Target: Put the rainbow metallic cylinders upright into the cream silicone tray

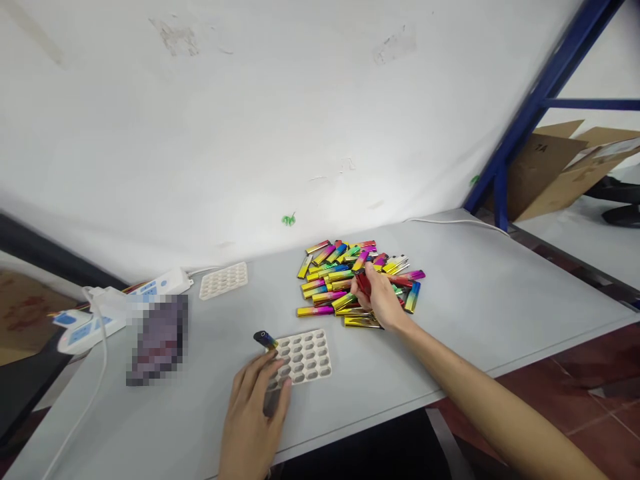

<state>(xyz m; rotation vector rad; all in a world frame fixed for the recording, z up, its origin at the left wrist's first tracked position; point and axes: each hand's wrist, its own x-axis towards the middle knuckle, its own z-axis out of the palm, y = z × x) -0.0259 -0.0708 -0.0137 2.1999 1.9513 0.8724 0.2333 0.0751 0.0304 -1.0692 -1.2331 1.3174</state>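
A white tray (pixel 303 357) with rows of honeycomb-like holes lies near the front of the table. One lighter (pixel 266 340) with a black top stands tilted at its far left corner. My left hand (pixel 257 400) rests over the tray's left side, fingers apart, fingertips at or just above it; exact contact is unclear. Farther right, my right hand (pixel 380 293) is closed around a red lighter (pixel 363 283) with a dark top. It is over the near right part of a loose pile of shiny, multicoloured lighters (pixel 327 280), and hides some of them.
A second white tray (pixel 224 281) lies near the wall. White power strips (pixel 145 297) with cables and a pixelated dark item (pixel 159 340) are on the left. At the right, a blue metal frame (pixel 500 193) stands before an open cardboard box (pixel 550 167).
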